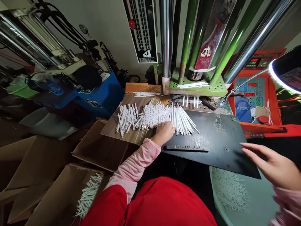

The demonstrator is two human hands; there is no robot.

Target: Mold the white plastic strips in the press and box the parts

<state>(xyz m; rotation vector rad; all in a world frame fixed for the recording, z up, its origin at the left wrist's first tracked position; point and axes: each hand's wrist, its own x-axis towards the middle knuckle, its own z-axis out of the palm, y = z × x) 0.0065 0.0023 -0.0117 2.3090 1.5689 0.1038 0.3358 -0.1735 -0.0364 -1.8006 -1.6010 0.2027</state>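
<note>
So from my end the strips [160, 114], loads of thin white ones, are heaped right in front of me, spread across the wood board [110, 124] and onto the black plate [219, 135]. The left hand [164, 133] is down at the near edge of the heap, fingers curled in against the strips; can't tell if it's actually gripping any. The right hand [275, 164] is loose, thumb and fingers apart with nothing visible in them, near the right end of the plate. A slotted metal bar [188, 148] lies on the plate just in front of the heap. Behind that there's the press, its green block [199, 91] with a few strips lying on top and a few more sticking out beneath. Off to the right, a phone [243, 109] reading 10:25 leans by the orange control box [270, 121], with a ring-lit lamp [285, 70] above. Down low, a pale tub [213, 190] with white bits sits right, and an open carton [51, 194] with more strips sits left.
</note>
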